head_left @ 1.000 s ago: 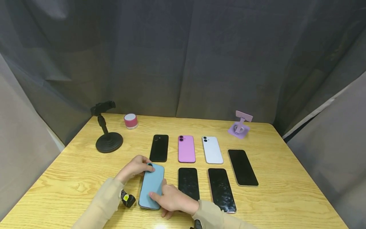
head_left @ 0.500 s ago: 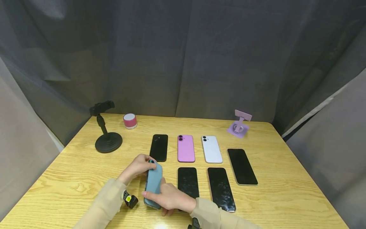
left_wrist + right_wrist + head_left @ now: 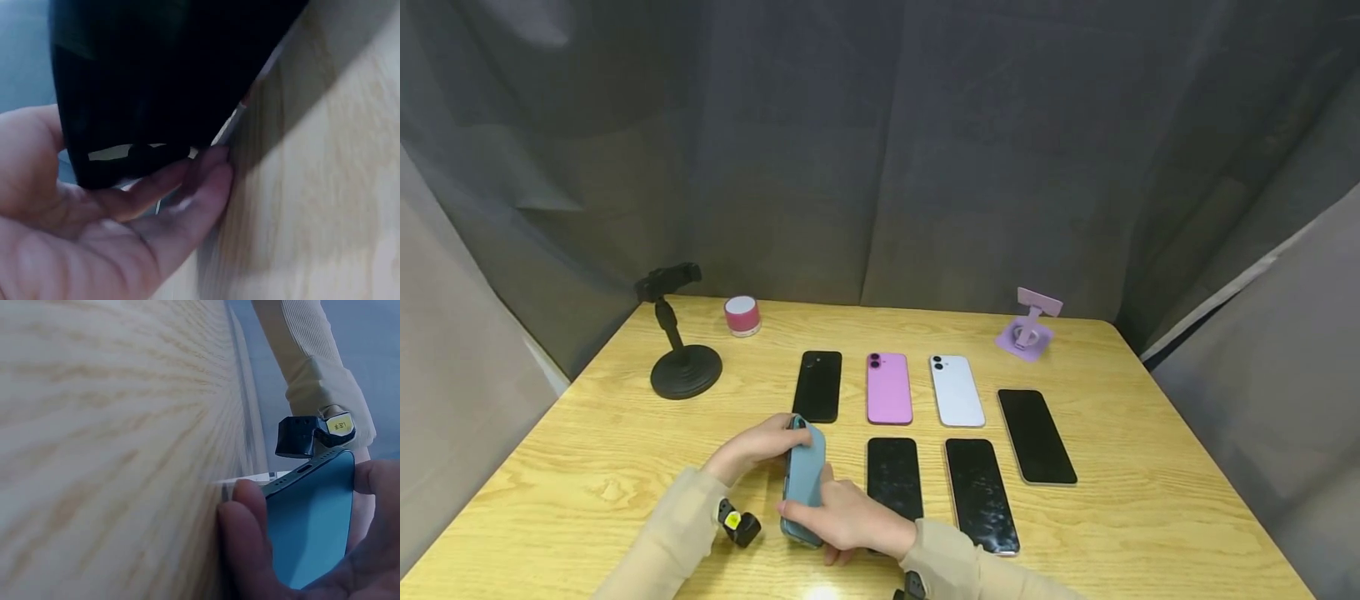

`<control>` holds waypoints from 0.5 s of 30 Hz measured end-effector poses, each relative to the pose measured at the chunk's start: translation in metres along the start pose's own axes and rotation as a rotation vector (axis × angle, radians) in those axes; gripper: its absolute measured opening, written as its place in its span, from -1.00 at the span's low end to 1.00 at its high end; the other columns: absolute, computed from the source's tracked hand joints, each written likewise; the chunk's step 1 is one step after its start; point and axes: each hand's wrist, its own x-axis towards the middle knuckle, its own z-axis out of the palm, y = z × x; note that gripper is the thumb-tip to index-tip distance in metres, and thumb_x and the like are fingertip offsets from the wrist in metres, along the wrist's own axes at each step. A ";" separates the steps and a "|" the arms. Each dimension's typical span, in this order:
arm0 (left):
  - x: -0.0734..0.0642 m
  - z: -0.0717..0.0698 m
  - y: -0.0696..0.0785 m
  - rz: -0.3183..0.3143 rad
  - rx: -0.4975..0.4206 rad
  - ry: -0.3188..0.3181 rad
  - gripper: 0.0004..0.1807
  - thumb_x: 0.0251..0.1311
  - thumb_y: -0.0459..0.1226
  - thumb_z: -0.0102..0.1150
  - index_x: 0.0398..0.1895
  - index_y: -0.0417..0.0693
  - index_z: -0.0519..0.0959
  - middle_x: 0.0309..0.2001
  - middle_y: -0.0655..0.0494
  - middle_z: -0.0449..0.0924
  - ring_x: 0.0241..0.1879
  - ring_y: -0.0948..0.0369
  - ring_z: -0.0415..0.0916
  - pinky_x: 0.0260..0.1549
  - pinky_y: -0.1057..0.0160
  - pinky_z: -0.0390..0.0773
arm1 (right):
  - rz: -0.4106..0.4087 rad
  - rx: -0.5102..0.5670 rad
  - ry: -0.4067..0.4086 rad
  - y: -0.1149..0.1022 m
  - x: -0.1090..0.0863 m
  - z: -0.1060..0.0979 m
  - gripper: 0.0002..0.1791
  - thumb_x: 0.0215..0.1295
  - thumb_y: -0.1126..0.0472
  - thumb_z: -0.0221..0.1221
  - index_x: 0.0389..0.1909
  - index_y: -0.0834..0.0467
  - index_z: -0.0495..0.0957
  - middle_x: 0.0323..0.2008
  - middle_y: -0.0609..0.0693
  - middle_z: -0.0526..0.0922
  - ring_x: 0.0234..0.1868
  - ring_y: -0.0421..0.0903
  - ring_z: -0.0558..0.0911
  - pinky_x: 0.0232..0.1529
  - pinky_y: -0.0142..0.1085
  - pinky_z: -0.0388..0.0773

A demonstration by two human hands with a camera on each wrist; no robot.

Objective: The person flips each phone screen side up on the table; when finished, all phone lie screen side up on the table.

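A blue smartphone (image 3: 806,479) stands tilted at the front left, its left long edge raised and its back turned up. My left hand (image 3: 762,444) grips its top end, thumb by the camera corner. In the left wrist view the phone's dark screen side (image 3: 150,81) shows, with the left hand's fingers (image 3: 187,219) bent at its edge, close to the wood. My right hand (image 3: 846,515) holds the lower right part, thumb across the back. The right wrist view shows the phone's port end (image 3: 306,470) between thumb and fingers.
Behind lie a black phone (image 3: 818,386), a pink phone (image 3: 889,389) and a white phone (image 3: 957,392). Several screen-up phones (image 3: 982,496) lie to the right. A black stand (image 3: 686,371), a pink round speaker-like object (image 3: 742,317) and a purple stand (image 3: 1026,336) are at the back.
The blue phone has gone from nearly flat to tilted, its left edge lifting and turning rightward. Both hands keep hold of it; the left has shifted slightly. The other phones have not moved.
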 end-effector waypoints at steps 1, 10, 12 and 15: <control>-0.001 0.000 0.000 0.011 -0.018 -0.009 -0.87 0.24 -0.34 -0.08 -0.47 -0.13 0.40 -0.53 0.17 0.41 -0.51 0.30 0.38 -0.43 0.39 0.44 | -0.008 0.000 0.002 0.000 0.000 0.000 0.15 0.24 -0.36 0.03 0.42 0.48 -0.16 -0.71 0.13 0.58 -0.85 -0.15 0.48 -0.79 -0.26 0.52; -0.006 -0.001 -0.007 0.056 -0.225 -0.129 -0.62 0.43 -0.23 -0.15 0.03 -0.46 0.35 -0.25 0.11 0.59 -0.26 0.29 0.56 -0.21 0.31 0.57 | -0.073 -0.002 -0.004 0.005 -0.001 0.000 0.03 0.28 -0.30 0.05 0.40 0.43 -0.04 -0.72 0.08 0.56 -0.80 -0.10 0.52 -0.77 -0.26 0.52; -0.007 -0.003 -0.009 0.059 -0.270 -0.169 -0.50 0.47 -0.13 -0.17 0.13 -0.47 0.29 -0.20 0.10 0.64 -0.20 0.27 0.61 -0.14 0.27 0.58 | -0.080 0.007 -0.016 0.005 -0.002 -0.002 -0.01 0.28 -0.28 0.05 0.39 0.42 0.00 -0.71 0.08 0.57 -0.77 -0.09 0.55 -0.75 -0.26 0.54; -0.009 -0.006 -0.013 0.066 -0.343 -0.244 -0.45 0.50 -0.06 -0.24 0.20 -0.42 0.22 -0.17 0.11 0.66 -0.13 0.24 0.62 -0.07 0.20 0.58 | -0.093 0.025 -0.027 0.006 -0.002 -0.006 -0.06 0.28 -0.25 0.06 0.37 0.41 0.05 -0.72 0.09 0.58 -0.77 -0.08 0.57 -0.75 -0.25 0.55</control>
